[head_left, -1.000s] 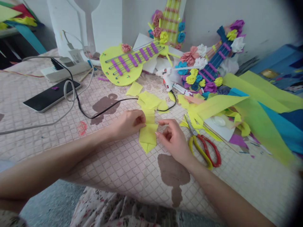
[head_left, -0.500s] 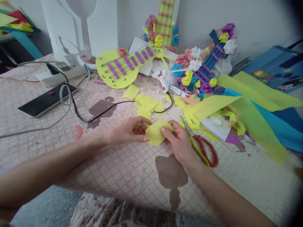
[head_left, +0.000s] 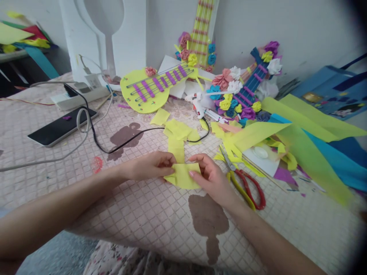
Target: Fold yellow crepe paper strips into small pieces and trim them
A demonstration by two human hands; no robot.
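Between my two hands is a small yellow paper piece [head_left: 185,176], its straight edge at the top and its rounded edge at the bottom. My left hand [head_left: 155,166] pinches its left end between thumb and fingers. On the right side my right hand [head_left: 210,176] grips it, thumb in front and fingers partly behind. More cut yellow pieces [head_left: 176,130] lie on the cloth just beyond my hands. Red and yellow scissors [head_left: 249,187] rest right of my right hand, blades partly open.
A white glue gun [head_left: 197,104] stands behind the yellow pieces, its black cord running left. Further back are a yellow paper guitar [head_left: 146,95] and a blue one with flowers [head_left: 252,88]. A phone [head_left: 61,128] and power strip [head_left: 77,97] lie left; paper strips [head_left: 309,152] spread right.
The yellow piece has been turned and lowered slightly, so its straight edge now faces up. My right hand's fingers have moved toward its top edge. The view has shifted a little.
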